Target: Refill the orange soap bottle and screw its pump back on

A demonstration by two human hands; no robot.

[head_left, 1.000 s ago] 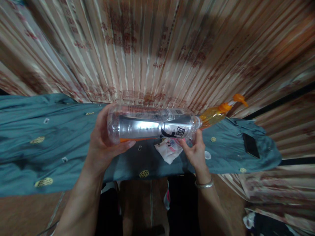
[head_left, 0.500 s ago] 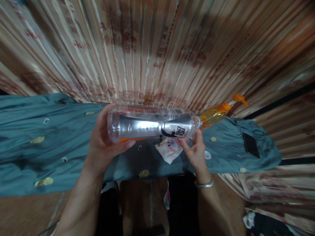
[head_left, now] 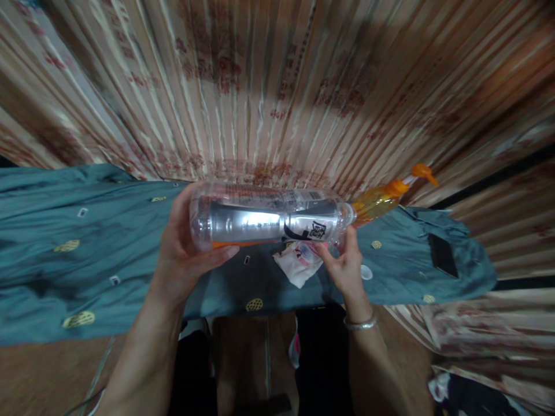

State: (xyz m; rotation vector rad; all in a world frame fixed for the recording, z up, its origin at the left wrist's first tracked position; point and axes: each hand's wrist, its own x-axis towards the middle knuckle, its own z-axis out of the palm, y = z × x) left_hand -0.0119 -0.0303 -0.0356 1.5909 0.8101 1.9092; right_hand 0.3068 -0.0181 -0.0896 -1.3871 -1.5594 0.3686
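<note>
Clear plastic fills my grip: a large bottle point(head_left: 247, 222) with a silvery label lies sideways across both hands, raised over the green cloth point(head_left: 139, 248). My left hand point(head_left: 176, 251) is curved widely around its broad base, thumb along the near side, which I judge bears most of the bulk. My right hand point(head_left: 347, 267) pinches more narrowly by the neck, thumb and fingers close together, probably to steady that end and keep the bottle level. Just beyond my right fingertips, the amber pump bottle point(head_left: 375, 203) slants up and away with its orange nozzle outward; it meets the clear neck in my view, but I cannot tell whether they touch or one merely overlaps the other. An orange strip shows along the lower edge near my left thumb; whether it is liquid, I cannot say. Between my hands, below the bottle, a crumpled white packet point(head_left: 299, 268) rests on the cloth. Just beside my right wrist is a small pale disc point(head_left: 366, 272), and farther right lies a dark phone point(head_left: 442, 256).
</note>
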